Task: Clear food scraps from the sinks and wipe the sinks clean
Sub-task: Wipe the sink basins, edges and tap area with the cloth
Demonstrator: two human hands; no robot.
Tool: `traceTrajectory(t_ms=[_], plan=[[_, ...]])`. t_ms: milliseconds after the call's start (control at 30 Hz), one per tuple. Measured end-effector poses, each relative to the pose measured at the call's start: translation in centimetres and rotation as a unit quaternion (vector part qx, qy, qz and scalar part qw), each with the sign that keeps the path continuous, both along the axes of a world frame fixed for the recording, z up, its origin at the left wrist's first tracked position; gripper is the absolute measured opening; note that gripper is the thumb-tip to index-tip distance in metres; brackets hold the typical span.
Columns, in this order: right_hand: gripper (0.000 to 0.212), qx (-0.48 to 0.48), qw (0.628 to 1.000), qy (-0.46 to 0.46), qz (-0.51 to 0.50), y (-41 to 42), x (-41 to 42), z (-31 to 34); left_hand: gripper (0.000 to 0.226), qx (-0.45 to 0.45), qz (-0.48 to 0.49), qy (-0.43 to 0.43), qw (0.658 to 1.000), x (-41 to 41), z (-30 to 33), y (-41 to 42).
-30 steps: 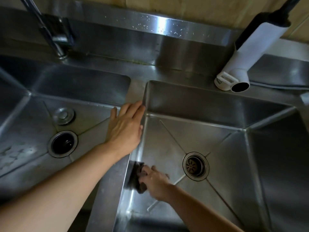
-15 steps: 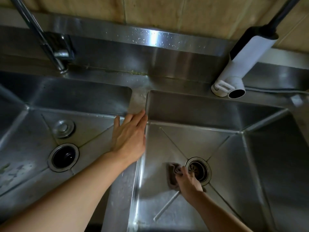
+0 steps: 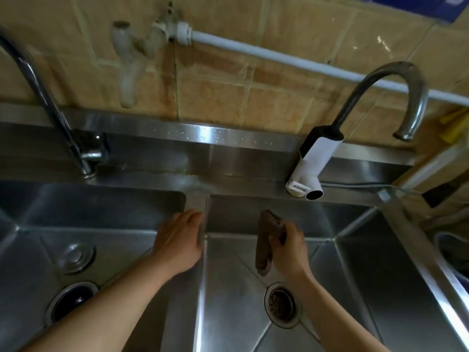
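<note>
Two steel sinks lie side by side, the left sink (image 3: 106,214) and the right sink (image 3: 355,262). My left hand (image 3: 179,241) rests flat on the divider (image 3: 195,199) between them, fingers straight. My right hand (image 3: 288,250) grips a brown cloth (image 3: 265,240) against the back wall and floor of the right sink, above its drain strainer (image 3: 281,304). In the left sink there is an open drain (image 3: 72,301) with a round metal stopper (image 3: 76,256) lying behind it.
A white and black tap unit (image 3: 314,158) with a curved spout (image 3: 406,97) stands behind the right sink. A chrome tap (image 3: 50,110) stands behind the left sink. A white pipe (image 3: 279,55) runs along the tiled wall. Clutter sits at the right edge.
My right hand has carried the cloth from the sink floor beside the drain up to the back wall. The view has tilted upward. My left hand stays on the divider.
</note>
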State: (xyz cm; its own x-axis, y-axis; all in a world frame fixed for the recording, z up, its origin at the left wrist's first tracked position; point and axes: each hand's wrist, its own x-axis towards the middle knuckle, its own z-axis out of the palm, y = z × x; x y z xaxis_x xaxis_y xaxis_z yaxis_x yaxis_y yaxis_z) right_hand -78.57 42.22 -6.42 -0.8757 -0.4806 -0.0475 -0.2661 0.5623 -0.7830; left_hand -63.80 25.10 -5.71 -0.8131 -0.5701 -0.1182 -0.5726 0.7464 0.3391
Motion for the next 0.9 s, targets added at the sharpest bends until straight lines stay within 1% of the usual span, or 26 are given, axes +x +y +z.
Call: traceTrajectory(t_ms=[67,167,367,500,533,567,633,667,733,800,900], plan=[[0.021,-0.022,1.0,0.019,-0.007,-1.7,-1.3,1.2,0.047,0.005,0.005,0.005,1.0,-0.5,0.2,-0.5],[0.017,-0.067,0.997,0.023,-0.033,-4.5,-3.3,1.8,0.047,-0.006,0.004,0.02,1.0,-1.0,0.3,-1.1],[0.033,-0.123,0.988,-0.014,-0.087,-8.6,-4.2,0.3,0.054,-0.048,0.016,-0.004,0.999,-1.9,0.0,-1.9],[0.034,-0.12,0.988,0.004,-0.101,-9.7,-5.5,-0.2,0.055,-0.058,0.018,-0.022,0.998,-2.4,-0.1,-2.3],[0.036,-0.098,0.99,0.009,-0.102,-10.0,-5.8,-0.2,0.055,-0.06,0.018,-0.02,0.998,-2.4,-0.1,-2.4],[0.042,-0.045,0.994,0.019,-0.099,-10.3,-6.0,-0.1,0.057,-0.063,0.017,-0.018,0.998,-2.4,-0.2,-2.6],[0.061,0.118,0.989,0.046,-0.075,-10.5,-6.3,-0.4,0.059,-0.068,0.016,-0.015,0.997,-2.4,-0.2,-3.3],[0.066,0.173,0.981,0.06,-0.066,-10.5,-6.3,-0.5,0.059,-0.071,0.017,-0.013,0.997,-2.4,-0.2,-3.7],[0.066,0.198,0.973,0.102,-0.059,-10.4,-5.9,-1.2,0.059,-0.077,0.02,-0.015,0.997,-2.3,-0.1,-4.7],[0.062,0.181,0.968,0.165,-0.047,-10.3,-5.4,-1.9,0.059,-0.076,0.022,-0.027,0.997,-2.2,-0.1,-5.7],[0.052,0.202,0.96,0.195,0.0,-10.0,-6.7,-3.0,0.061,-0.075,0.028,-0.045,0.996,-1.6,-0.2,-7.6]])
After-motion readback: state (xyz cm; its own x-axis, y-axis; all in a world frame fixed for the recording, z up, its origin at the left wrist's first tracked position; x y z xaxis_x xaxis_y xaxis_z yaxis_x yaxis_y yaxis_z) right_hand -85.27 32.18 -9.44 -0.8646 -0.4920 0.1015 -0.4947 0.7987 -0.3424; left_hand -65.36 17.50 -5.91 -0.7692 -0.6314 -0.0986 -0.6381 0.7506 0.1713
